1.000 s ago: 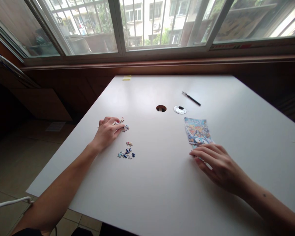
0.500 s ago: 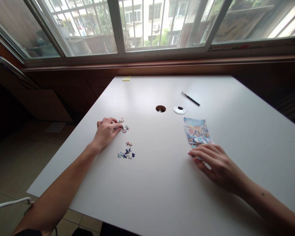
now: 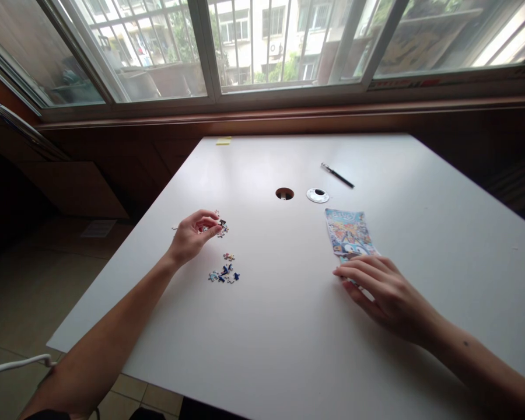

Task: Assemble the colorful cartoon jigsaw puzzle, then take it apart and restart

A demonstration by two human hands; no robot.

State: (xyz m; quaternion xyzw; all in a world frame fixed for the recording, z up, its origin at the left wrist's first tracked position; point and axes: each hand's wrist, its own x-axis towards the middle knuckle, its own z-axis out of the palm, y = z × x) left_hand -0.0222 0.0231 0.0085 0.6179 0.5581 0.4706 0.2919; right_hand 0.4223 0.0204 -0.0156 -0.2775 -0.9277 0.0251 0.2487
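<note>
While our right hand (image 3: 382, 294) lies over the near end of the picture sheet (image 3: 349, 230), we can't tell if it's gripping or resting. Left of the sheet sits a small puzzle pile (image 3: 225, 271); farther out on that side, our left hand (image 3: 192, 236) pinches a dark piece (image 3: 223, 223) by a second pile (image 3: 224, 231). Beyond the sheet: a silver ring (image 3: 314, 198), then a pen (image 3: 338, 175).

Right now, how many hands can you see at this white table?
2: the left hand at the farther jigsaw pieces, the right hand over the near end of the printed sheet. No third hand shows.
</note>
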